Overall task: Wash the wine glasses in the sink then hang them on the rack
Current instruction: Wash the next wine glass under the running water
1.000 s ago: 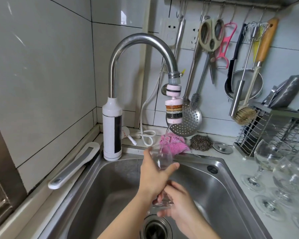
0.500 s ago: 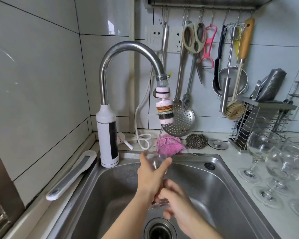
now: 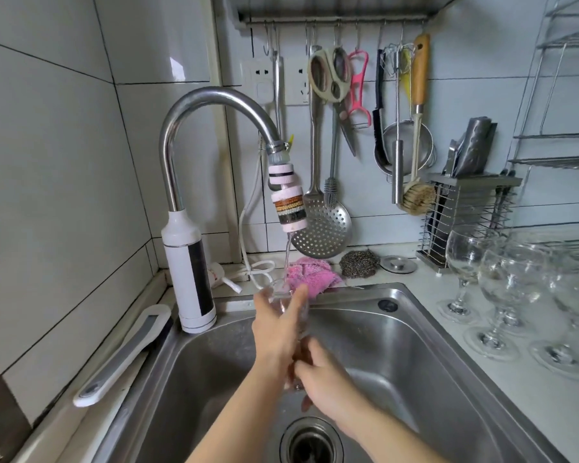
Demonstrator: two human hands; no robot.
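Note:
A clear wine glass (image 3: pixel 283 295) stands upright over the steel sink (image 3: pixel 425 332), its bowl under the thin stream from the tap's filter head (image 3: pixel 288 205). My left hand (image 3: pixel 276 325) grips the bowl, thumb on the right side. My right hand (image 3: pixel 321 379) holds the stem and foot below, which it mostly hides. Three more wine glasses (image 3: pixel 508 282) stand upright on the counter to the right. A wire rack (image 3: pixel 562 95) hangs on the wall at the upper right.
The curved tap (image 3: pixel 188 208) rises at the sink's back left. A pink cloth (image 3: pixel 311 274), steel scourer (image 3: pixel 359 262) and sink plug (image 3: pixel 398 264) lie behind the sink. Utensils hang from a rail (image 3: pixel 331 21). A knife holder (image 3: pixel 468 215) stands at the back right. The drain (image 3: pixel 310 446) lies below my hands.
The view has tilted upward, so everything sits lower in frame. Both hands keep hold of the glass under the stream; my right hand has shifted slightly around the stem.

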